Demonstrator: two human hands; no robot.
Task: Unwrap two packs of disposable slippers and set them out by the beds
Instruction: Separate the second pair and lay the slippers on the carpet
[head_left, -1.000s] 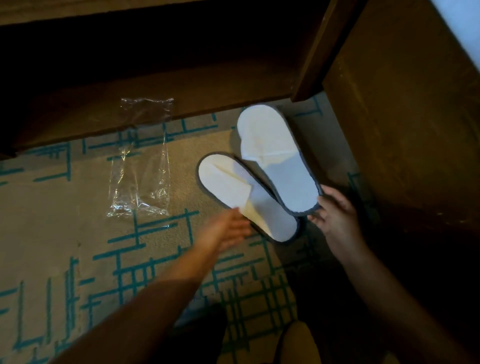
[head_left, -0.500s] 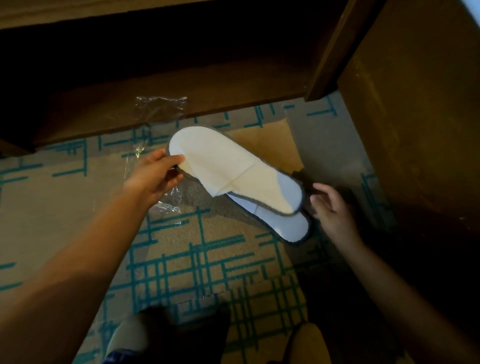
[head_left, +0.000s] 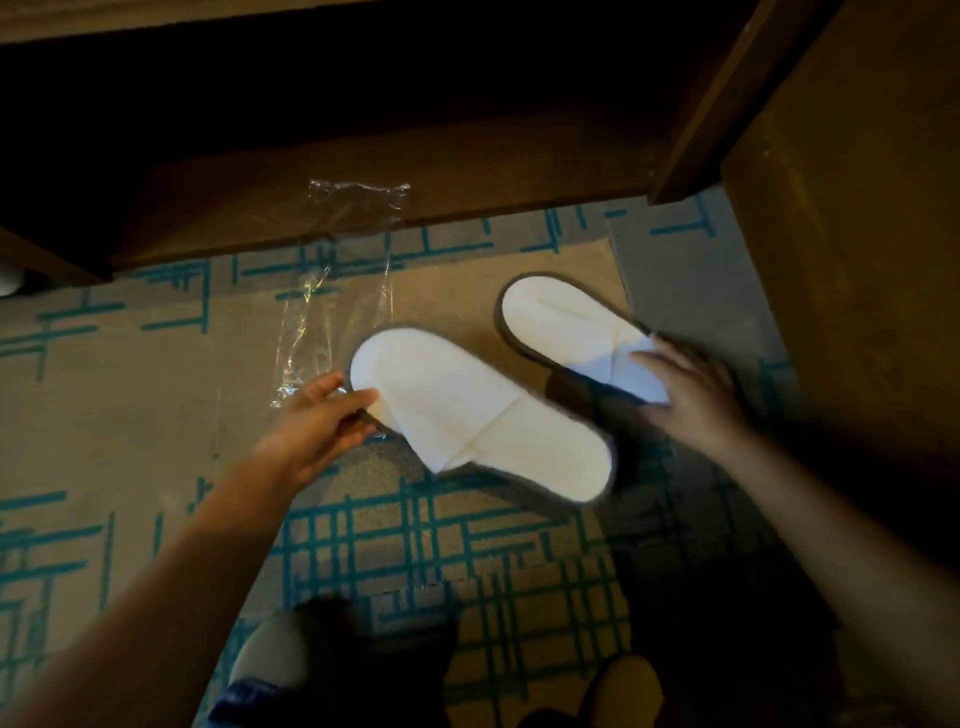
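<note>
From the head camera, the left hand (head_left: 317, 421) pinched the toe end of a flat white disposable slipper with a grey edge (head_left: 483, 421), thumb on top and fingers curled beneath, holding it tilted just above the tan carpet with teal line pattern (head_left: 130, 395). The right hand (head_left: 685, 395) lay with its fingers fairly straight on the heel end of a second white grey-edged slipper (head_left: 561, 327), which rested flat on the carpet just beside the dark wooden bed frame (head_left: 857, 260); whether the thumb gripped it could not be told. A crumpled clear plastic wrapper (head_left: 337, 291) lay on the carpet left of the slippers, its top end against the wooden base board (head_left: 415, 197).
</note>
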